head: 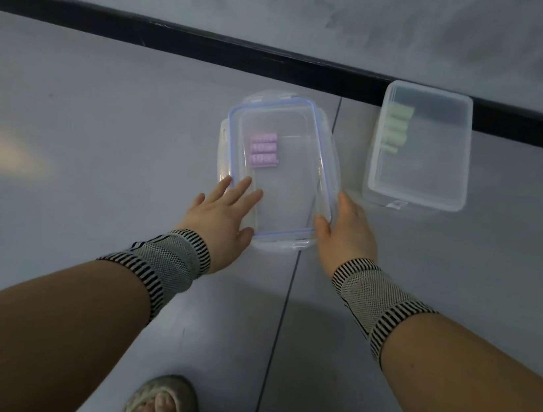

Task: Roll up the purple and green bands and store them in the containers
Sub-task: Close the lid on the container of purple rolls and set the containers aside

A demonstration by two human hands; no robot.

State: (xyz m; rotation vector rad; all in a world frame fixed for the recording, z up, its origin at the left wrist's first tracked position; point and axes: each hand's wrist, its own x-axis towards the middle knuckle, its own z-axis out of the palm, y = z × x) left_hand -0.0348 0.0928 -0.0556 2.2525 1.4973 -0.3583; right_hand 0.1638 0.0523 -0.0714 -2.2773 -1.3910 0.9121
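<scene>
A clear container with a blue-edged lid sits on the grey tiled floor in the middle. Through the lid I see rolled purple bands lying side by side near its left wall. My left hand rests flat on the lid's near left part, fingers straight. At the lid's near right corner is my right hand, thumb against the rim. Further right stands a second clear container without a lid, with rolled green bands stacked at its far left.
A black skirting strip runs along the wall behind both containers. My foot in a sandal shows at the bottom edge. Striped wrist bands cover both of my wrists.
</scene>
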